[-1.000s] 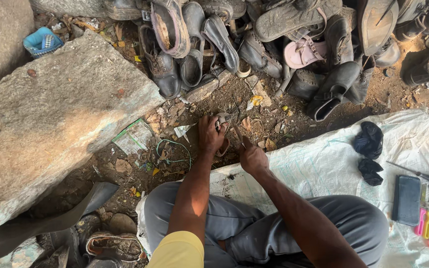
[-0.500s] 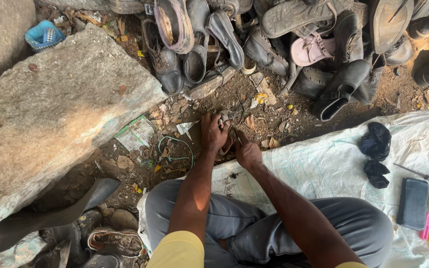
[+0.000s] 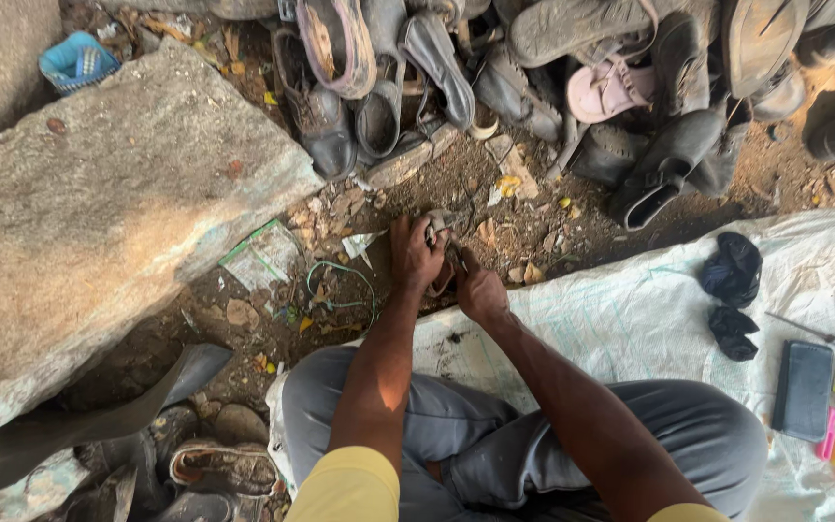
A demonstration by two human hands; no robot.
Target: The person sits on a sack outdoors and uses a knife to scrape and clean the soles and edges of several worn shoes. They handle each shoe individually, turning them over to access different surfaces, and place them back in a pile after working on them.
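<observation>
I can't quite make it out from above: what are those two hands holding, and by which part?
Both the left hand and the right hand close on a small brownish piece between them. What it is, and which part the fingers grip, cannot be told.

The small item (image 3: 442,253) lies mostly hidden between both hands' closed fingers (image 3: 416,249).

**One head camera, looking straight down**

I have only one view here, from the camera on the person's head. It faces almost straight down to the ground, from sitting height, so it is quite near. The person's knees and both forearms enter from the bottom edge. The left hand (image 3: 416,253) and right hand (image 3: 480,290) meet close to the centre of the frame. The big stone slab (image 3: 99,222) fills the left side, the white sack sheet (image 3: 630,319) the right, and the row of old shoes (image 3: 553,68) runs along the top edge.
</observation>
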